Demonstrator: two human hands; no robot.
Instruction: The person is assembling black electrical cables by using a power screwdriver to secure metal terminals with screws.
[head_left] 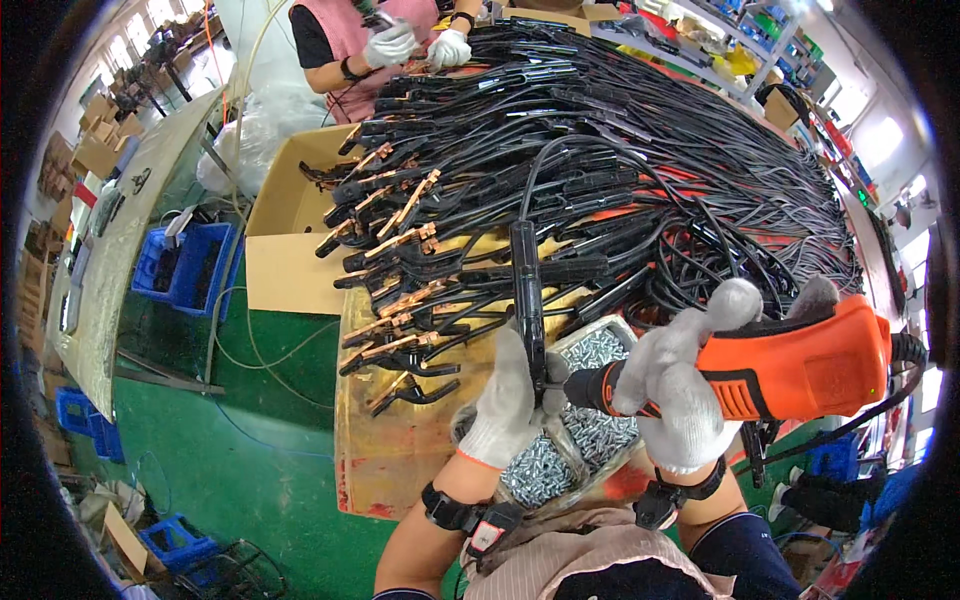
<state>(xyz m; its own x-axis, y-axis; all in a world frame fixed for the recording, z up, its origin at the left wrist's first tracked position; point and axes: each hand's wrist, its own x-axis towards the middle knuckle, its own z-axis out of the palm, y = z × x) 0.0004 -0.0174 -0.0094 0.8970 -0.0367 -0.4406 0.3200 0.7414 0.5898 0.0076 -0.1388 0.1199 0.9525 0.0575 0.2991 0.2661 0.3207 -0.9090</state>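
My left hand [505, 395], in a white glove, is closed around the lower end of a black welding electrode holder [525, 270]. It stands lengthwise before me, with a cable arching from its far end to the right. In my gloved right hand [680, 390] is an orange power screwdriver [800, 365], lying sideways. Its black nose points left at the holder's near end, close to my left fingers; the tip's contact is hidden. Beneath both hands, small silver screws [540, 470] fill a divided tray [578, 492].
Several more electrode holders with copper-coloured jaws [405, 295] lie along the table's left side, their black cables [700, 130] piled to the right. A cardboard box [290, 270] stands at left. Across the table, a co-worker's gloved hands [390, 45] are busy. Blue crates [185, 270] sit farther left.
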